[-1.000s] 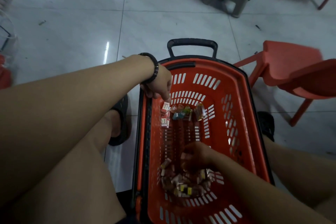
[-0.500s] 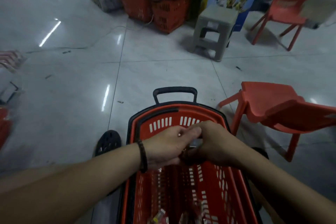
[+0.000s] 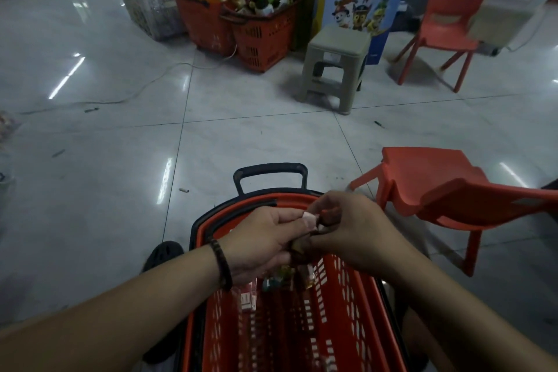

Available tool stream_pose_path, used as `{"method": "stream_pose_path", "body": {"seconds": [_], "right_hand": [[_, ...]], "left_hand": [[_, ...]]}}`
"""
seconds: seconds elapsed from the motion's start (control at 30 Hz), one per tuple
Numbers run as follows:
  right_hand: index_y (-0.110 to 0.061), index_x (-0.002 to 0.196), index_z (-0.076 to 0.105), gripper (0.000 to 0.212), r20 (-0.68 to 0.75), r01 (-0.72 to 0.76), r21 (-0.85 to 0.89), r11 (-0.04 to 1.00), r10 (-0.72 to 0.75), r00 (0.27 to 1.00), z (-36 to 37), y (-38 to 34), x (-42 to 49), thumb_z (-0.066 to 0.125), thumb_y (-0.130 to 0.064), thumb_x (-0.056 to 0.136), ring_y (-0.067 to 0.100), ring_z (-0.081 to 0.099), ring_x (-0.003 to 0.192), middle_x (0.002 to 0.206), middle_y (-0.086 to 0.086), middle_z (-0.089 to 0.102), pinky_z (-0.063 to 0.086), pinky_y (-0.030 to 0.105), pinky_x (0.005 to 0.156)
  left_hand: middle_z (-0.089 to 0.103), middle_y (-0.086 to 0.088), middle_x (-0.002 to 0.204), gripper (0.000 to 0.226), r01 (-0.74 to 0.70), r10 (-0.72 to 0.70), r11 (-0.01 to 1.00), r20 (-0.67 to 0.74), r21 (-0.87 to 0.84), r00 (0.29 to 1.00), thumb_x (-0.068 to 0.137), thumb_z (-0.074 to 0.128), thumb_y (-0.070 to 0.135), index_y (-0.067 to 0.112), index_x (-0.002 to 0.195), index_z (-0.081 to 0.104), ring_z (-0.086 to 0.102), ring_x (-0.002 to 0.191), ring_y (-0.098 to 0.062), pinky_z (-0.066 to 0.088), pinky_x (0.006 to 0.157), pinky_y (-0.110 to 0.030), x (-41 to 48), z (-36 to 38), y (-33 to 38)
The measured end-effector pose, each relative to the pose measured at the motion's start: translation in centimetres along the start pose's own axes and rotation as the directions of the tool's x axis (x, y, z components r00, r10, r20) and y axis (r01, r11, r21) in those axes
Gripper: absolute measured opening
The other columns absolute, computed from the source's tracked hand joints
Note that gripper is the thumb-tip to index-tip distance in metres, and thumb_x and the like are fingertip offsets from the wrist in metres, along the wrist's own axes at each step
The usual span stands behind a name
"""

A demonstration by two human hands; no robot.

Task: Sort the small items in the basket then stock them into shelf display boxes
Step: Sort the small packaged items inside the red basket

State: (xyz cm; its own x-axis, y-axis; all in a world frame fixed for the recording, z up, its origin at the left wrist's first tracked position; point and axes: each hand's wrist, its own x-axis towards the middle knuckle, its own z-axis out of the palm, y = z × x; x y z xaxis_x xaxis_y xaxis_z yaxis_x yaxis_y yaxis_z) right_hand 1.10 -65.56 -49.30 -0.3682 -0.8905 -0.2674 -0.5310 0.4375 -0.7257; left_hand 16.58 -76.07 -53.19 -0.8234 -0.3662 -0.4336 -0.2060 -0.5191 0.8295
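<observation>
A red shopping basket (image 3: 377, 329) with a black handle stands on the floor in front of me. Both hands meet above its far end. My left hand (image 3: 262, 241), with a dark bead bracelet on the wrist, pinches a small pale wrapped item (image 3: 311, 219). My right hand (image 3: 350, 229) grips small dark wrapped items against it. More small packets (image 3: 279, 279) lie on the basket floor just below the hands, some red and white, some green. Which packet each finger touches is hidden.
A red plastic chair (image 3: 453, 190) stands close on the right. Farther off are a grey stool (image 3: 335, 66), a second red chair (image 3: 447, 24), two red baskets full of bottles (image 3: 241, 9) and a white crate (image 3: 151, 3). My black sandal (image 3: 163, 254) is left of the basket.
My hands rose from separate ends of the basket and came together above its far end, holding small items. The view tilted up, revealing the shop floor beyond.
</observation>
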Motion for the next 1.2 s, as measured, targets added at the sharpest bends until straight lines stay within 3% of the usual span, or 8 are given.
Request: {"method": "stream_pose_path", "body": {"seconds": [0.27, 0.37, 0.43, 0.6, 0.7, 0.9, 1.07, 1.2], "right_hand": [[-0.026, 0.109, 0.071, 0.034, 0.002, 0.007, 0.204, 0.979, -0.007, 1.0, -2.7, -0.9, -0.2, 0.087, -0.011, 0.083, 0.006, 0.078, 0.08, 0.098, -0.003, 0.079, 0.061, 0.019, 0.064], [-0.028, 0.109, 0.072, 0.029, 0.091, 0.033, 0.137, 0.99, -0.046, 0.995, -3.9, -1.1, -0.3, 0.082, -0.01, 0.088, 0.011, 0.079, 0.086, 0.1, -0.003, 0.08, 0.065, 0.029, 0.076], [-0.023, 0.108, 0.073, 0.025, 0.086, 0.028, 0.164, 0.986, -0.043, 0.995, -4.2, -1.2, -0.3, 0.079, -0.006, 0.091, 0.014, 0.079, 0.086, 0.098, -0.003, 0.08, 0.066, 0.033, 0.074], [-0.018, 0.109, 0.071, 0.018, -0.049, 0.025, 0.278, 0.96, -0.012, 0.999, -3.9, -1.2, -0.2, 0.076, -0.009, 0.094, 0.016, 0.079, 0.084, 0.098, 0.0, 0.079, 0.066, 0.032, 0.064], [-0.017, 0.112, 0.072, 0.019, -0.058, 0.015, 0.362, 0.932, 0.006, 0.998, -3.6, -1.0, 0.2, 0.076, -0.012, 0.095, 0.019, 0.08, 0.084, 0.097, 0.003, 0.08, 0.064, 0.027, 0.068], [-0.008, 0.109, 0.076, 0.012, 0.041, -0.169, 0.609, 0.775, 0.182, 0.982, -1.3, -0.6, 0.9, 0.07, -0.008, 0.098, 0.028, 0.081, 0.087, 0.098, 0.014, 0.08, 0.067, 0.036, 0.075], [0.002, 0.107, 0.075, 0.013, 0.134, -0.318, 0.753, 0.577, 0.338, 0.931, 3.7, 1.5, 1.5, 0.069, 0.002, 0.096, 0.031, 0.08, 0.096, 0.102, 0.022, 0.079, 0.064, 0.039, 0.088], [0.006, 0.108, 0.073, 0.015, 0.19, -0.467, 0.706, 0.533, 0.492, 0.849, 10.8, 4.5, 3.0, 0.07, 0.004, 0.093, 0.023, 0.08, 0.079, 0.095, 0.019, 0.078, 0.063, 0.027, 0.066]], "left_hand": [[0.068, -0.03, 0.128, 0.04, -0.044, 0.028, 0.967, -0.066, -0.251, 0.997, 0.111, 0.046, 0.022, -0.008, 0.133, 0.058, 0.065, 0.124, -0.04, 0.053, 0.107, -0.052, 0.6, 0.6, 1.2], [0.069, -0.029, 0.127, 0.045, 0.004, -0.065, 0.925, -0.149, -0.38, 0.987, 0.11, 0.048, 0.03, -0.007, 0.133, 0.058, 0.068, 0.12, -0.04, 0.061, 0.094, -0.049, 0.7, 0.3, 1.5], [0.071, -0.023, 0.117, 0.046, 0.021, -0.096, 0.918, -0.17, -0.395, 0.981, 0.108, 0.053, 0.033, -0.006, 0.13, 0.06, 0.073, 0.103, -0.034, 0.063, 0.08, -0.041, 0.5, 0.0, 1.5], [0.068, -0.014, 0.107, 0.039, -0.005, -0.021, 0.992, -0.201, -0.129, 0.979, 0.095, 0.07, 0.001, -0.002, 0.132, 0.06, 0.067, 0.088, -0.02, 0.056, 0.074, -0.03, 0.6, -1.8, 0.7], [0.07, -0.011, 0.104, 0.035, 0.017, -0.029, 0.998, -0.181, -0.066, 0.983, 0.095, 0.067, -0.002, 0.003, 0.13, 0.063, 0.066, 0.084, -0.018, 0.055, 0.071, -0.029, 0.6, -2.3, 0.5], [0.072, -0.017, 0.124, 0.031, 0.04, -0.016, 0.988, -0.162, 0.147, 0.987, 0.103, 0.054, -0.005, 0.008, 0.129, 0.063, 0.073, 0.097, -0.022, 0.062, 0.077, -0.03, 0.5, -3.0, 2.3], [0.075, -0.013, 0.114, 0.021, 0.174, -0.065, 0.757, -0.192, 0.63, 0.979, 0.102, 0.064, 0.007, 0.01, 0.122, 0.06, 0.078, 0.094, -0.025, 0.064, 0.082, -0.039, -0.4, -7.3, 5.1], [0.077, -0.017, 0.109, 0.02, 0.288, -0.18, 0.57, -0.224, 0.77, 0.958, 0.101, 0.067, 0.011, 0.01, 0.118, 0.057, 0.08, 0.089, -0.027, 0.067, 0.074, -0.035, -1.5, -10.2, 5.2]]}}
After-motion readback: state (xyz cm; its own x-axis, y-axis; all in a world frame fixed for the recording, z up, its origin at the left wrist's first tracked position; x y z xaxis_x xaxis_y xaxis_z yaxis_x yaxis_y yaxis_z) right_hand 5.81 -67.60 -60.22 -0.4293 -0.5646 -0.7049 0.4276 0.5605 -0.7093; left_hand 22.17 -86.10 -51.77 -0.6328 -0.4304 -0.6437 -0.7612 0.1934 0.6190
